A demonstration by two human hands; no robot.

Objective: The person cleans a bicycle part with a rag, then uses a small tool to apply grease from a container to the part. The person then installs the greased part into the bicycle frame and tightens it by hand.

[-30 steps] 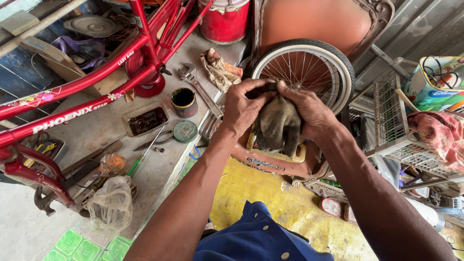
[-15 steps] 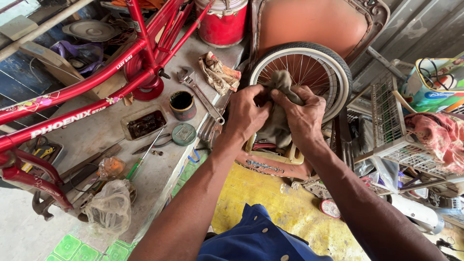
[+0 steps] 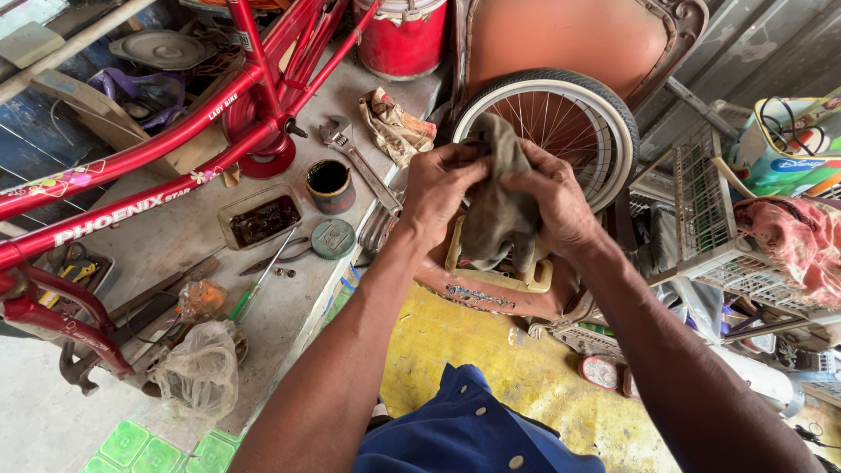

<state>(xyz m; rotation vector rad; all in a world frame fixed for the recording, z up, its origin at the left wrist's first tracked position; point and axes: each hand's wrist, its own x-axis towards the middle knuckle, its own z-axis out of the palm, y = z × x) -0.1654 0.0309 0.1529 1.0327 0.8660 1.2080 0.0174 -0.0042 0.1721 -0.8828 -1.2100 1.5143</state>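
**Kid:** Up in front of the person, what is the biggest thing?

**Helper:** It is the small bike wheel (image 3: 547, 131) with thin spokes and a white tyre. It stands just behind both hands. To the left lies a red bike frame (image 3: 158, 166) over the grey tabletop (image 3: 184, 245).

**Kid:** What do the hands hold?

**Helper:** Both hold one dirty grey rag (image 3: 498, 206). The left hand (image 3: 438, 188) has its fingers curled shut on the rag's left edge. The right hand (image 3: 561, 206) has its fingers wrapped shut on the right side. The rag is bunched between them, with its top poking up above the fingers (image 3: 455, 162) and its bottom hanging below them.

**Kid:** What could go wrong?

**Helper:** I think the loose bottom of the rag could catch in the spokes, because the wheel is so near. A finger could also slip between the spokes. And an arm could bump small things on the tabletop.

**Kid:** Which small things?

**Helper:** A long wrench (image 3: 359, 162) lies just left of the left hand. Near it sit a small black tin (image 3: 330, 184) and a round green lid (image 3: 333, 238). The tin looks full of dark stuff, so I think it could tip and spill.
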